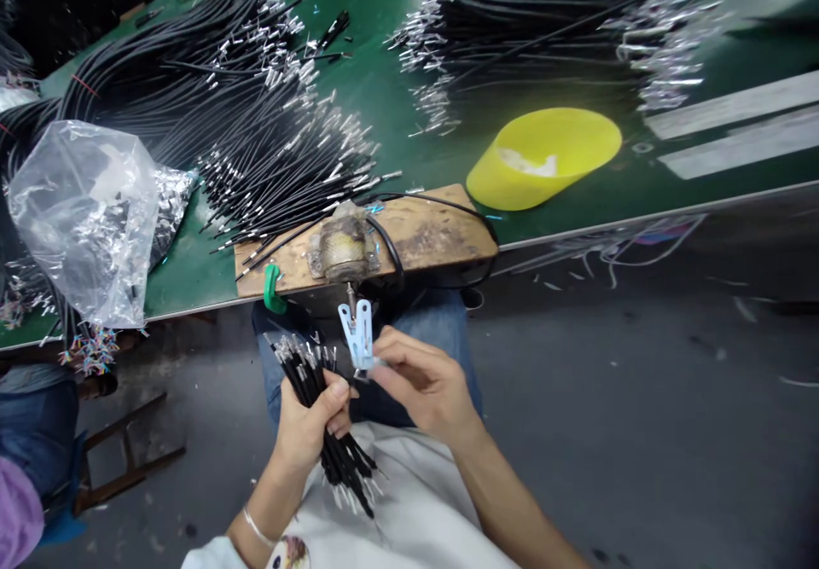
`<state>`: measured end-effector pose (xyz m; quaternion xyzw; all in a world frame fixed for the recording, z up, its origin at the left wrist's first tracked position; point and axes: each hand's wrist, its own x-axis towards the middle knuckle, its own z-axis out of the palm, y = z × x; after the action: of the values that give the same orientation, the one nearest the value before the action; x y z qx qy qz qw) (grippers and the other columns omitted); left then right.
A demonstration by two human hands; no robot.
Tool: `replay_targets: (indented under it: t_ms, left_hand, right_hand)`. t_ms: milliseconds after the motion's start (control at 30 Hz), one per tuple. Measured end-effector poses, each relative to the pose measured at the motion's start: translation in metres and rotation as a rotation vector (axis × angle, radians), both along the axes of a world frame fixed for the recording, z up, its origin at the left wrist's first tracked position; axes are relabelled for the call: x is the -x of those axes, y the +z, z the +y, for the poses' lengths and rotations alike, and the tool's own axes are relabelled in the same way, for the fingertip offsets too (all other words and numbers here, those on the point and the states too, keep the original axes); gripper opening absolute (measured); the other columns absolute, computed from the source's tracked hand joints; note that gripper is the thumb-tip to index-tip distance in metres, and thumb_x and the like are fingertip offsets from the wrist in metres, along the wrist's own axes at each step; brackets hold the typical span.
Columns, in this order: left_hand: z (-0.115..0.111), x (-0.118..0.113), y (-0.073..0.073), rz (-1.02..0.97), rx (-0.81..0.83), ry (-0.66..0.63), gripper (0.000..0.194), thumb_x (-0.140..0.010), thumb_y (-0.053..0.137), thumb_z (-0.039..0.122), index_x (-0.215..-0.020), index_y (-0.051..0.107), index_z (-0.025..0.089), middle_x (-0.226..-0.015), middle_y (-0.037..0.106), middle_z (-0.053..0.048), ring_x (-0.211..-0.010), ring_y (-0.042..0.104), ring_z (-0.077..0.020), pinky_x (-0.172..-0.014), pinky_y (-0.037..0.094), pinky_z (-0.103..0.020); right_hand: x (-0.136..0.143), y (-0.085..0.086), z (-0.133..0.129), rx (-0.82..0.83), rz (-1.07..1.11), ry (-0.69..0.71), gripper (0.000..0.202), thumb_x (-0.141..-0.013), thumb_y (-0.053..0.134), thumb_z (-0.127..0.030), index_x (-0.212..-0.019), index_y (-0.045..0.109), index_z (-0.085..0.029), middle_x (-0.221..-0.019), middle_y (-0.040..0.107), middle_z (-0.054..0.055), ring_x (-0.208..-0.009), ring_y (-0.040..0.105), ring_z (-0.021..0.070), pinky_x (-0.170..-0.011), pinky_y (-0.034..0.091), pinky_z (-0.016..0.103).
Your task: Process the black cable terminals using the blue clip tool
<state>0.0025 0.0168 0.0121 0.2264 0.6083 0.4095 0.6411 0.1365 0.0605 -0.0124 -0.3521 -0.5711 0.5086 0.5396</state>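
My left hand (313, 420) is wrapped round a bundle of short black cables (345, 471) with silvery ends, held at a tilt above my lap. A light blue clothes peg (358, 334) hangs from the metal shaft of a small grimy motor (345, 245). The fingertips of my right hand (432, 386) are pinched together at the peg's lower right side. They are slightly blurred, and what lies between them cannot be made out. A small dark metallic piece shows just under the peg's lower end.
The motor sits on a wooden board (435, 232) at the green table's edge, beside a green clamp handle (274, 289). Black cable piles (287, 168) lie behind it, with more cables (531, 14) farther right. A yellow container (512, 172) and a clear plastic bag (83, 211) flank them.
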Motion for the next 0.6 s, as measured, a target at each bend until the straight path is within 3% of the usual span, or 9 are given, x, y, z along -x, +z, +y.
replay_targets:
  t_ms: [100,200,267,333,433,600]
  left_hand:
    - [-0.001,-0.001,-0.001,0.031,-0.036,0.019,0.039,-0.059,0.069,0.059,-0.055,0.057,0.023,-0.044,0.043,0.003,-0.032,0.029,-0.0063,-0.031,0.032,-0.025]
    - [0.001,-0.001,-0.002,0.074,-0.077,0.028,0.045,-0.055,0.071,0.062,-0.054,0.058,0.018,-0.042,0.041,0.003,-0.033,0.032,-0.0059,-0.032,0.029,-0.024]
    - [0.002,0.000,-0.002,0.113,-0.096,0.024,0.045,-0.052,0.074,0.060,-0.053,0.061,0.017,-0.040,0.042,0.003,-0.034,0.034,-0.0068,-0.034,0.031,-0.025]
    - [0.004,0.000,-0.001,0.158,-0.121,0.022,0.041,-0.050,0.076,0.055,-0.052,0.064,0.016,-0.042,0.047,0.001,-0.038,0.040,-0.0092,-0.039,0.037,-0.026]
    - [0.004,0.000,0.000,0.212,-0.167,0.030,0.033,-0.048,0.079,0.048,-0.050,0.066,0.017,-0.052,0.059,-0.004,-0.051,0.052,-0.0154,-0.053,0.048,-0.030]
    - [0.000,0.004,0.005,0.259,-0.251,0.060,0.021,-0.049,0.081,0.035,-0.051,0.068,0.018,-0.058,0.062,-0.004,-0.058,0.057,-0.0181,-0.061,0.051,-0.032]
  right_hand:
    - [0.000,0.002,-0.003,0.011,-0.025,-0.007,0.018,-0.080,0.064,-0.036,-0.075,0.064,-0.019,-0.067,0.060,0.004,-0.060,0.050,0.0158,-0.053,0.040,0.027]
    - [0.003,0.004,-0.007,0.097,-0.001,0.021,0.020,-0.081,0.063,-0.034,-0.067,0.064,-0.020,-0.065,0.059,0.003,-0.063,0.051,0.0167,-0.059,0.041,0.030]
    - [0.006,0.004,-0.008,0.279,0.129,0.090,0.027,-0.080,0.063,-0.040,-0.063,0.063,-0.019,-0.064,0.058,0.003,-0.062,0.052,0.0166,-0.060,0.042,0.030]
    - [0.008,0.003,-0.007,0.517,0.293,0.256,0.032,-0.073,0.066,-0.048,-0.064,0.065,-0.018,-0.063,0.058,0.002,-0.060,0.053,0.0161,-0.059,0.043,0.029]
    - [0.008,0.003,0.003,0.745,0.430,0.405,0.034,-0.062,0.074,-0.049,-0.062,0.066,-0.015,-0.056,0.058,0.000,-0.054,0.051,0.0132,-0.055,0.042,0.027]
    - [0.007,0.013,0.031,0.692,0.435,0.185,0.036,-0.057,0.078,-0.049,-0.060,0.066,-0.016,-0.053,0.057,-0.002,-0.050,0.047,0.0094,-0.049,0.038,0.022]
